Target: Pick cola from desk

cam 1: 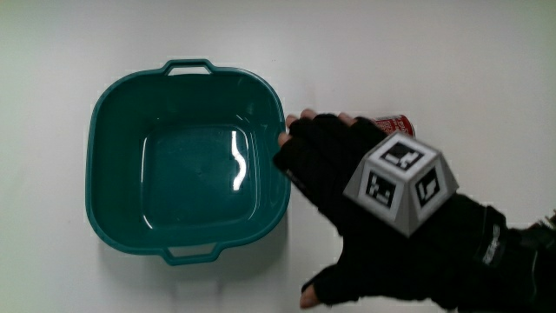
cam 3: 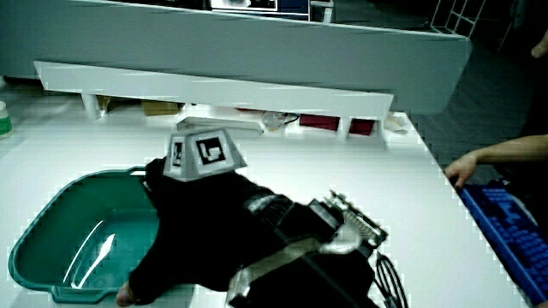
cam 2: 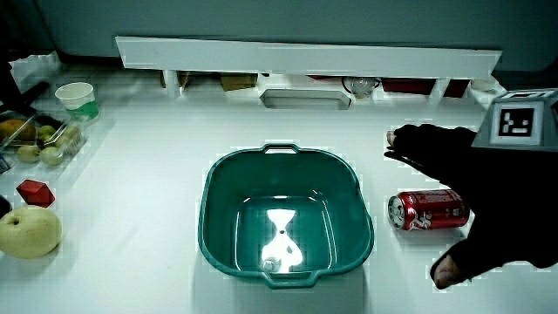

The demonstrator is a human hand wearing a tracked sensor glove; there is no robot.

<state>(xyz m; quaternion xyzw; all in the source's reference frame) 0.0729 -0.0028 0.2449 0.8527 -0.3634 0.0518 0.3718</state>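
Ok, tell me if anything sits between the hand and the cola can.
Nothing visible does. The hand hovers directly over the cola can, which lies on its side on the table beside the teal basin. The fingers are spread and not yet closed on it.

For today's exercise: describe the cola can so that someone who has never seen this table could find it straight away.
Start at the large teal plastic basin with handles, standing on the white table. Beside it, under the spread fingers of the black-gloved hand, lies a red metal cola can on its side, silver end toward the basin. It is the only red cylinder beside the basin.
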